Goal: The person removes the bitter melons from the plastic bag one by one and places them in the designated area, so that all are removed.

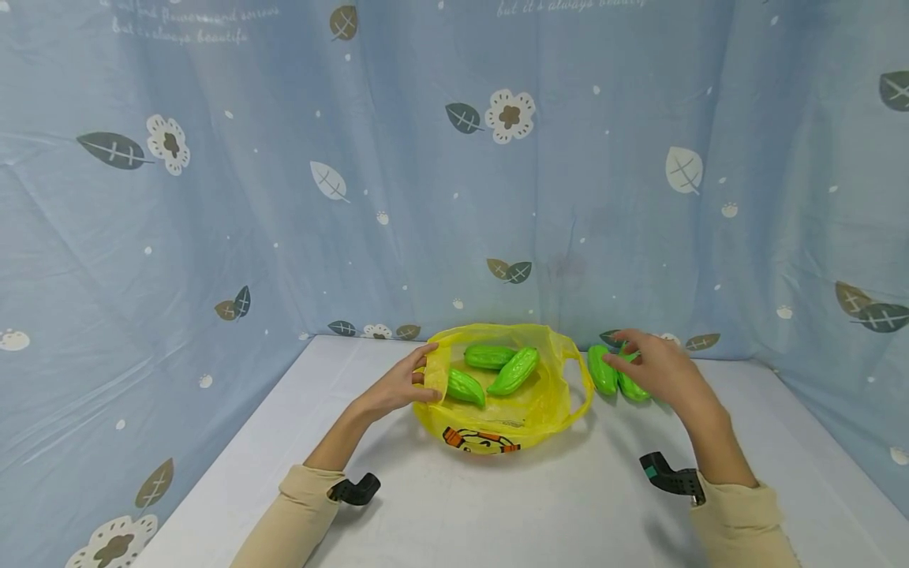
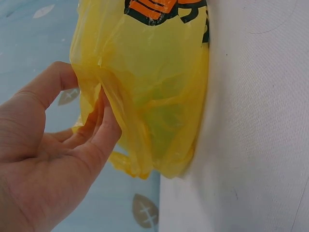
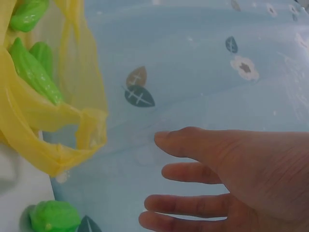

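A yellow plastic bag [image 1: 543,430] stands with its mouth wide, an orange-and-black print on its front. Inside lie three glossy, ridged green bitter melons [image 1: 514,371]. My left hand [image 1: 394,386] holds the bag's left rim; in the left wrist view the fingers pass behind the crumpled film [image 2: 130,121] with the thumb on the other side. Right of the bag lie two more bitter melons [image 1: 602,371], side by side. Over the right-hand one hovers my right hand [image 1: 667,372], partly covering it. Its fingers are extended and apart in the right wrist view, holding nothing.
The bag's right handle loop [image 1: 585,386] sticks out close to the loose bitter melons. A white tabletop [image 1: 540,513] lies under everything. Behind and at the sides hangs a blue curtain [image 1: 604,221] with leaf and flower prints.
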Motion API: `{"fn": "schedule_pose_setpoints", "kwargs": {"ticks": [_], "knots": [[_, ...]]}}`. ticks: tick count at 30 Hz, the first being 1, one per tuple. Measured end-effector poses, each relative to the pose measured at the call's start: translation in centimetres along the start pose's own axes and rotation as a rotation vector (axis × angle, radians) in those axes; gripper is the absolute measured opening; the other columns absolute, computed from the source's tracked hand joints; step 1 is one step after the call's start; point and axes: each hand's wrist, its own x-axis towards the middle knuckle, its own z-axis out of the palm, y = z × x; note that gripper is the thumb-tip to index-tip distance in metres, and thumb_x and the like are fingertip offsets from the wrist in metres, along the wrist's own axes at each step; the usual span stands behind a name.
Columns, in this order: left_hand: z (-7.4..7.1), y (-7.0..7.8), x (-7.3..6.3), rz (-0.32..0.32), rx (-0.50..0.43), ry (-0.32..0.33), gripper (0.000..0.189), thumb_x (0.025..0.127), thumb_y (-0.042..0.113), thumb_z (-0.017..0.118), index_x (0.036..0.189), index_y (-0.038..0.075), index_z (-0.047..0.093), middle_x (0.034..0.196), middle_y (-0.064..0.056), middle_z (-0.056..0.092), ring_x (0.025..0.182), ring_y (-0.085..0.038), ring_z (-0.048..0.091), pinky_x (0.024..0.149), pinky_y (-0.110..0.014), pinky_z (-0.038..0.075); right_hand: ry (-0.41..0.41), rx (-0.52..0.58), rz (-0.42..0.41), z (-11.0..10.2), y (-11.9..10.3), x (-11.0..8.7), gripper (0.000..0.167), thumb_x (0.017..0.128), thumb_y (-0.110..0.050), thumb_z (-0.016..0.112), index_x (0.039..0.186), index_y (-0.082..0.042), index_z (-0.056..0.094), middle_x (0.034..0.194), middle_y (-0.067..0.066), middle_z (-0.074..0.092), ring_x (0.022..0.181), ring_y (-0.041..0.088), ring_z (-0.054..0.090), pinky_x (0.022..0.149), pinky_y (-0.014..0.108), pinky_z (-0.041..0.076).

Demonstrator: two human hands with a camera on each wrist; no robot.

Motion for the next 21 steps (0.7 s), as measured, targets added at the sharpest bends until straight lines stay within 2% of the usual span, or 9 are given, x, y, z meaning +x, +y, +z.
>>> {"fn": "schedule_pose_setpoints", "kwargs": {"ticks": [10, 21], "knots": [[0.0, 0.0, 0.0, 0.001, -0.006, -0.002, 0.097, 0.081, 0.016, 0.075, 0.158, 0.021, 0.016, 0.152, -0.010, 0.039, 0.123, -0.027, 0.057, 0.095, -0.039, 0.053, -0.028, 0.001, -0.018, 1.0, -1.7, 0.2, 0.056, 0.094, -0.041, 0.062, 0.136, -0.005, 0.054, 0.119, 0.024, 0.066, 0.102, 0.038, 0.065, 0.076, 0.051, 0.054], [0.1, 0.4, -0.3, 0.012, -0.024, -0.020, 0.097, 0.082, 0.016, 0.073, 0.158, 0.018, 0.013, 0.154, -0.014, 0.036, 0.126, -0.030, 0.054, 0.095, -0.038, 0.053, 0.021, -0.056, -0.069, 1.9, -3.0, 0.0, 0.050, 0.092, -0.040, 0.065, 0.131, -0.008, 0.060, 0.112, 0.020, 0.070, 0.096, 0.034, 0.068, 0.074, 0.046, 0.056]]}}
